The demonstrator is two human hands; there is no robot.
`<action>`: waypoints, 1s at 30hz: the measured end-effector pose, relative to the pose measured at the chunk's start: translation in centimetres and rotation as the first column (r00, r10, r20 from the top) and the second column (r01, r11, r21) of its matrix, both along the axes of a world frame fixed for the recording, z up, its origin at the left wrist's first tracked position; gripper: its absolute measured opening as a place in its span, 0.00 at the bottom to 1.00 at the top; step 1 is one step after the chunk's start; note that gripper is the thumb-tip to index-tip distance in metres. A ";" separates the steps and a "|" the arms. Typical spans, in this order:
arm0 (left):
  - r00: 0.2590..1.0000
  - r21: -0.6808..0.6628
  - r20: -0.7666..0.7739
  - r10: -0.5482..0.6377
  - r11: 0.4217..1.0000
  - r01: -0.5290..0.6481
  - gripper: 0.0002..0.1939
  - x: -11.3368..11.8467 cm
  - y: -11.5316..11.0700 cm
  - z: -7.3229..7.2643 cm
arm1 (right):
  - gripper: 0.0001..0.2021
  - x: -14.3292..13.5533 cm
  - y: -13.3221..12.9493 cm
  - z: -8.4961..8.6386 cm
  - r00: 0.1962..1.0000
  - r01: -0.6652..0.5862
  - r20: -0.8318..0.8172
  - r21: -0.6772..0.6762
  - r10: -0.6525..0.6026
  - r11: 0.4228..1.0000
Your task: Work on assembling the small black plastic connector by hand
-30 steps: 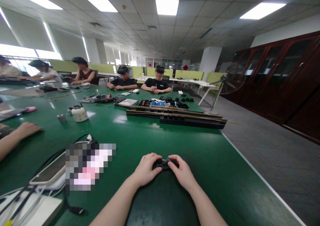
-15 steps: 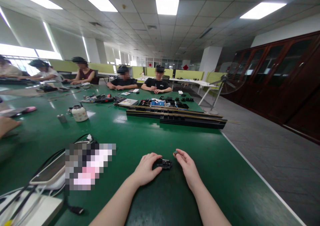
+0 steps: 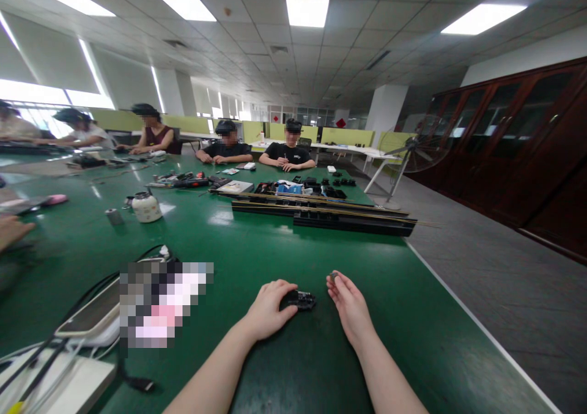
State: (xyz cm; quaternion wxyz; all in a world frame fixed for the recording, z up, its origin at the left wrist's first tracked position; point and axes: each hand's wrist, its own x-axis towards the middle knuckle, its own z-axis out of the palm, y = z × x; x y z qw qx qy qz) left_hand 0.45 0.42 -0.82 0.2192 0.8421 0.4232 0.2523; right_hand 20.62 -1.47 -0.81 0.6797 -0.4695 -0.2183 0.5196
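Observation:
On the green table [image 3: 220,316] lies a small black mechanical part [image 3: 304,300], its left end gripped between the thumb and fingers of my left hand [image 3: 271,309]. The fingers cover that end, and its exact kind is not clear. Just to the right, my right hand [image 3: 349,301] is raised slightly, apart from the black part. Between its thumb and fingertips it pinches a small grey piece [image 3: 334,275], too small to name.
Long black rails [image 3: 353,223] with thin brass-coloured rods lie across the table ahead. A patterned white jar [image 3: 147,207] and a grey cylinder [image 3: 114,217] stand left. Nearer are cables, a phone-like device [image 3: 89,310] and a white box [image 3: 59,380]. Several people sit beyond.
My right hand has moved a little to the right and turned, carrying the small grey piece away from the black part. My left hand stays in place.

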 end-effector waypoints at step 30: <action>1.000 -0.023 -0.004 -0.005 1.000 0.005 0.19 0.1 0.0 0.2 | 0.19 0.1 -0.1 0.3 1.000 0.009 -0.028 0.011 -0.009 1.000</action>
